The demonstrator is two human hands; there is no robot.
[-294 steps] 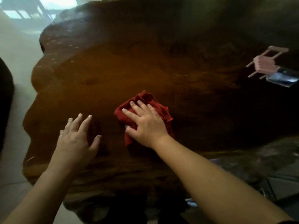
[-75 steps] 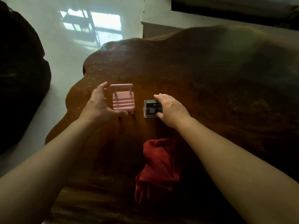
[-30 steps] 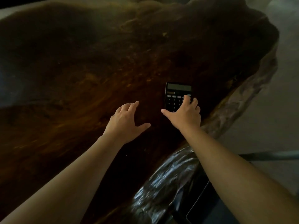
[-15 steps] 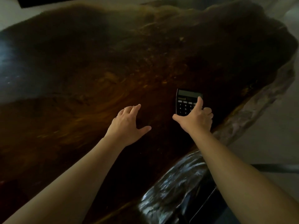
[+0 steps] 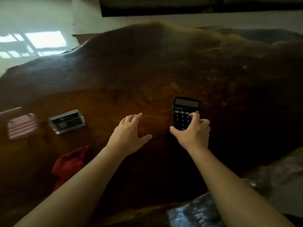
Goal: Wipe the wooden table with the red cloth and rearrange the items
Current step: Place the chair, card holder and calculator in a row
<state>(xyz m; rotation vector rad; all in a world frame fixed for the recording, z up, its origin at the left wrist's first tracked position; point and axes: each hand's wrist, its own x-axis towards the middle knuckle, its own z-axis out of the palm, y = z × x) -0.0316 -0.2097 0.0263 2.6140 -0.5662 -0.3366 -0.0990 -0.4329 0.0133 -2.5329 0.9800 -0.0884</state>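
Head view: right-hand fingers (image 5: 195, 115) curled on the black calculator (image 5: 185, 112), rearranging in hand.
Thumb and fingers pinch its lower end on the bench (image 5: 164, 71); left hand (image 5: 129, 133) hovers spread, holding nothing. Red cloth (image 5: 70, 163) lies crumpled, far left, near clear box (image 5: 67, 121) and pink chair (image 5: 21, 126). Next, probably: slide calculator towards them.

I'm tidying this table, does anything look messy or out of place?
Only the red cloth, lying crumpled near the table's front edge, left of the left hand. The right hand grips the calculator. No spills or damage show.
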